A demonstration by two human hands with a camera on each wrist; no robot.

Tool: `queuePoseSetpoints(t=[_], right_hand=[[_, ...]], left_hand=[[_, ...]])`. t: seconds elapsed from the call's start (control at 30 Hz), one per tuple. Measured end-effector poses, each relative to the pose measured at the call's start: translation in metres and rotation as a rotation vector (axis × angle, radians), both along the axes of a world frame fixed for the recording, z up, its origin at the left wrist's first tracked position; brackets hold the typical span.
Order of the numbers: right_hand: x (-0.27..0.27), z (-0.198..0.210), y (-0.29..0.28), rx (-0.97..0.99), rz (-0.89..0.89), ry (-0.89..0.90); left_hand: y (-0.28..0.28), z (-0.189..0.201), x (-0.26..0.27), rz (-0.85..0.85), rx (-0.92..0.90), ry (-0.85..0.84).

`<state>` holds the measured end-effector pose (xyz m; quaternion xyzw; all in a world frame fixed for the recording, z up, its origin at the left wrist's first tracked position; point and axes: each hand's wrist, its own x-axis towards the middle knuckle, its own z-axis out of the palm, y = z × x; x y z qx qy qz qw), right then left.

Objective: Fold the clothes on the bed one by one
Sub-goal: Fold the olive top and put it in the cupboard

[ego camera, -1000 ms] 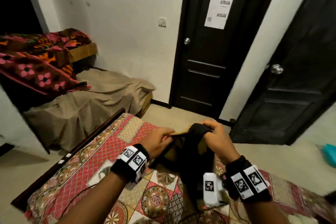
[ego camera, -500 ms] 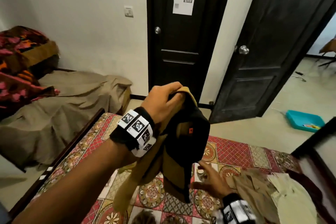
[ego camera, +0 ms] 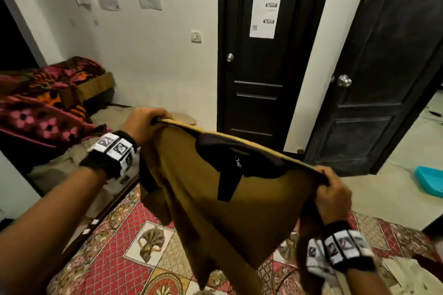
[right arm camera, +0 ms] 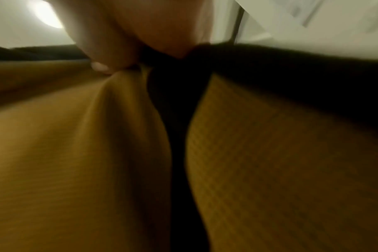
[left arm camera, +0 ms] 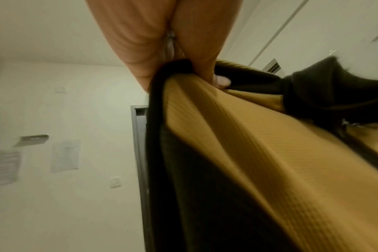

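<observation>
Clothes folding has moved on a step: the mustard-and-black shirt point(ego camera: 215, 199), which half a second ago hung bunched from the left hand alone, is now stretched out between both hands in the air above the bed point(ego camera: 115, 258). Nearest, the right hand point(ego camera: 333, 194) has come up from the bedspread and pinches one end of the shirt's top edge; the left hand point(ego camera: 143, 127), higher and farther out, pinches the other end. The edge runs taut between them and the body hangs free, its lower hem close over the patterned spread. By my reading the garment is opened and squared, ready to be laid flat or halved; no fold is made yet. More pale clothes point(ego camera: 398, 270) wait at the right edge of the bed.

Beyond the bed, the head view alone shows a second bed with a floral blanket point(ego camera: 36, 112), then two dark doors point(ego camera: 261, 55).

The left wrist view adds the grip itself: fingers point(left arm camera: 205, 56) curled over the black-trimmed edge of the ribbed mustard cloth. The right wrist view, blurred, shows a fingertip point(right arm camera: 101, 65) pressed into gathered fabric.
</observation>
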<state>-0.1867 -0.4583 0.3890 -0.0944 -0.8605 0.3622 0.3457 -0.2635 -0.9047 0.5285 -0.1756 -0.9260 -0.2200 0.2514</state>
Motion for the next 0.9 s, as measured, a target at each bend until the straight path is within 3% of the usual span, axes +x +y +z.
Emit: queuePoseSetpoints(t=[0.13,0.23,0.37,0.5,0.7,0.8,0.9], right_hand=[[-0.051,0.113,0.035,0.385,0.121,0.136],[-0.073,0.191,0.052,0.551,0.142,0.297],[-0.083,0.237,0.067,0.745,0.175,0.351],[-0.079,0.25,0.069,0.681,0.168,0.307],[-0.062,0.228,0.085,0.46,0.057,0.196],[-0.049,0.2,0.096,0.348,0.009,0.187],[-0.032,0.166,0.091,0.291,0.068,0.202]], left_hand=[[-0.036,0.037,-0.022,0.053,-0.044,0.078],[-0.05,0.076,-0.034,0.111,-0.093,0.196],[-0.053,0.114,-0.036,0.099,-0.241,0.243],[-0.048,0.122,-0.038,0.176,-0.25,0.174],[-0.038,0.074,-0.023,0.342,-0.103,0.126],[-0.028,0.04,-0.018,0.326,0.17,0.131],[-0.02,0.001,-0.01,0.225,0.611,0.143]])
